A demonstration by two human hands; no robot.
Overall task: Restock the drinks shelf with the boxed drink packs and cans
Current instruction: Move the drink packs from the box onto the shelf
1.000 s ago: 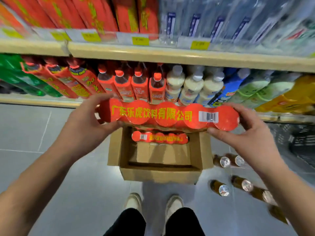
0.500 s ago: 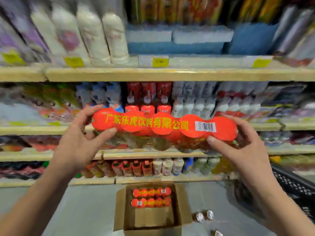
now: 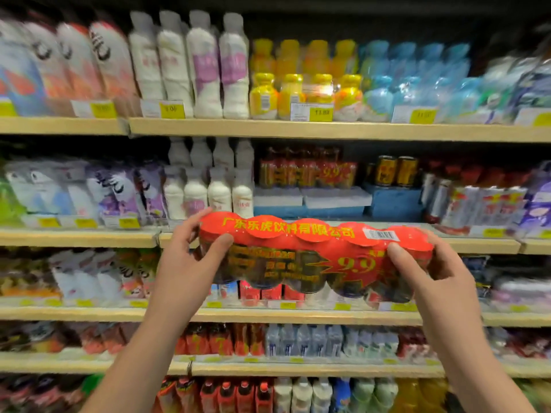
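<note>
Shelves (image 3: 328, 131) are filling the view, much of the stock blurring. Pack (image 3: 316, 257), a shrink-wrapped row of red-topped cans, is hanging in the air in front of the middle shelf (image 3: 483, 245), just below a like pack (image 3: 307, 174) standing on pale blocks (image 3: 310, 196).

The 2 grips are sharing it. Left grip (image 3: 185, 263) and right grip (image 3: 432, 272) are each curling round 1 end, thumbs pressing the front.

Risks, as I am judging them:
- The wrap sagging mid-span under end-only holds.
- The pack clipping the shelf lip going in.
- Neighbouring bottles (image 3: 208, 192) getting knocked.

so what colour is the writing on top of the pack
Yellow, on the red pack; head view.
</note>
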